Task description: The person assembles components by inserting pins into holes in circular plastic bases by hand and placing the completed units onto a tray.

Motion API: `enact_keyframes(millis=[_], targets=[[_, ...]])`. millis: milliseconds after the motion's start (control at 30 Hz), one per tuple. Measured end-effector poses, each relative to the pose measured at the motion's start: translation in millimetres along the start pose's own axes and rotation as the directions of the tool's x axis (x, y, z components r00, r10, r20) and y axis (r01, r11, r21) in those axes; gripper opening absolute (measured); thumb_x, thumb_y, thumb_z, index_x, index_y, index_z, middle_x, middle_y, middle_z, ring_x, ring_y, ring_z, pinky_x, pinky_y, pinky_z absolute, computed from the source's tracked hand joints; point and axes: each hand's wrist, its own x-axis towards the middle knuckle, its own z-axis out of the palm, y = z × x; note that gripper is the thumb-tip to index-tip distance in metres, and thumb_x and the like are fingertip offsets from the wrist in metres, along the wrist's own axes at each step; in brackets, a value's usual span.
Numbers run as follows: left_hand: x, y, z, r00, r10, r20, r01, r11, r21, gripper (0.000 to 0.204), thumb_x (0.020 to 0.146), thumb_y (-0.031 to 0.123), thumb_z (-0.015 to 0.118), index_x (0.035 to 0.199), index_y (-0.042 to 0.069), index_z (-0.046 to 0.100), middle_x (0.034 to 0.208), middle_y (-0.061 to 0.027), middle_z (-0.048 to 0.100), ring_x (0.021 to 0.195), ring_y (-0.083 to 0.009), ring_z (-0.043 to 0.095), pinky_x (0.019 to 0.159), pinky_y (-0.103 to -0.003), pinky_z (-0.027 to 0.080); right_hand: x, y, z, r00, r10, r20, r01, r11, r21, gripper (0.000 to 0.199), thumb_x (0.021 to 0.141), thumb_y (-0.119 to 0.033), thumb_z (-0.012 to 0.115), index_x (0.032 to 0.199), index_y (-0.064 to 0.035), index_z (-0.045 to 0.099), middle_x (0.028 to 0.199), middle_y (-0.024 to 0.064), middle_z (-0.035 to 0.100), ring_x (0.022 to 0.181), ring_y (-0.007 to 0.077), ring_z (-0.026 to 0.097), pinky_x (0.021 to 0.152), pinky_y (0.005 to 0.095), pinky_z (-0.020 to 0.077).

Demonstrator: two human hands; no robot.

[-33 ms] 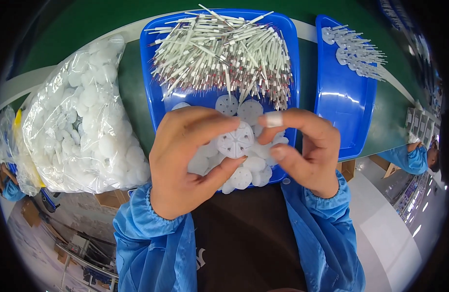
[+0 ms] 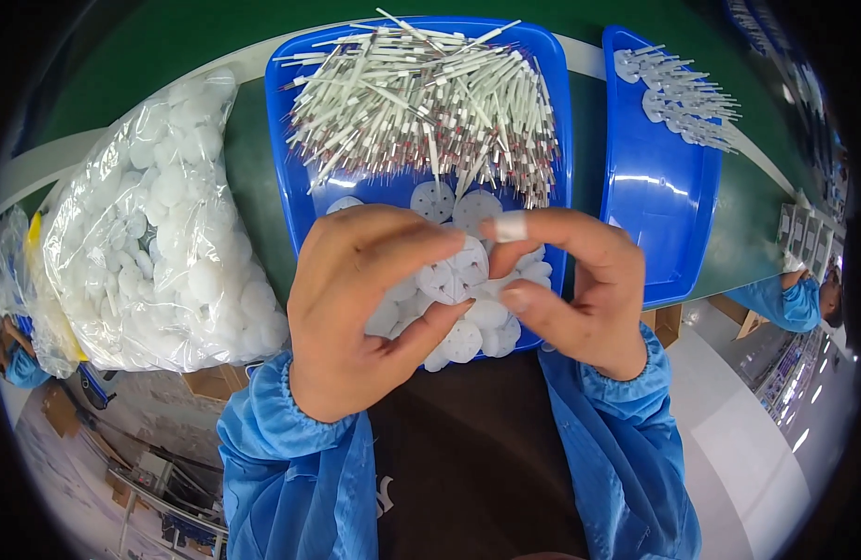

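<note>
My left hand (image 2: 356, 308) pinches a translucent white plastic disc (image 2: 452, 273) by its edge between thumb and forefinger. Ribs divide the disc's face into segments with small marks. Just right of it, my right hand (image 2: 580, 289) is open, thumb and forefinger apart, the fingertips close to the disc's edge. White tape wraps that forefinger. Below both hands, loose white discs (image 2: 463, 342) are heaped in the near part of a blue tray (image 2: 279, 140). A thick pile of thin white sticks (image 2: 421, 103) with reddish and metallic ends fills its far part.
On the left stands a clear plastic bag (image 2: 169, 224) full of white discs. At right, a second blue tray (image 2: 655, 215) holds discs with sticks attached (image 2: 678, 98) at its far end. The green table (image 2: 253, 168) runs beneath. People in blue sleeves (image 2: 790, 306) appear at both sides.
My right hand has moved slightly left, its forefinger nearer the disc. The disc has tilted a little in my left hand.
</note>
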Motion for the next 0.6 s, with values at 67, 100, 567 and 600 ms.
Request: enact_keyframes(millis=[67,100,567,600], targets=[[2.4,0.5,2.3,0.987,0.158,-0.005,-0.156,0.981,0.119,0.056,0.072,0.002,0.091,0.124,0.004,0.072,0.122,-0.0136,0.069,0.114,-0.0302,0.067,0.094,-0.040,0.055,2.3,-1.4,8.9,1.000,-0.007,0.023,0.006,0.999,0.049,0.041,0.086,0.003,0.084,0.125,0.0007,0.072,0.089,0.0100,0.076,0.081,0.0150,0.075,0.073,0.0291,0.0592],[2.5,2.3,3.8,0.985,0.172,-0.016,-0.169,0.976,0.135,0.056,0.070,0.002,0.092,0.123,0.004,0.072,0.122,-0.0138,0.069,0.113,-0.0316,0.067,0.094,-0.041,0.055,1.6,-0.4,8.9,1.000,-0.008,0.025,0.007,0.999,0.051,0.041,0.086,0.003,0.084,0.125,0.0007,0.072,0.089,0.0100,0.076,0.081,0.0150,0.075,0.073,0.0291,0.0592],[3.0,5.4,6.3,0.968,0.244,0.051,-0.249,0.959,0.138,0.057,0.071,-0.003,0.083,0.127,0.003,0.073,0.126,-0.0138,0.070,0.113,-0.0357,0.067,0.096,-0.044,0.054,-7.9,4.3,4.5,0.966,0.242,0.093,-0.259,0.908,0.329,0.032,0.090,0.004,0.081,0.119,0.0017,0.069,0.094,0.0083,0.079,0.089,0.0112,0.075,0.077,0.0263,0.0574],[2.7,6.5,4.9,0.973,0.228,0.046,-0.232,0.961,0.153,0.057,0.070,-0.003,0.083,0.127,0.004,0.074,0.125,-0.0132,0.070,0.113,-0.0359,0.067,0.097,-0.044,0.054,-7.2,4.9,4.3,0.966,0.243,0.092,-0.260,0.908,0.328,0.032,0.090,0.004,0.081,0.119,0.0017,0.069,0.094,0.0083,0.079,0.089,0.0112,0.075,0.077,0.0263,0.0574]])
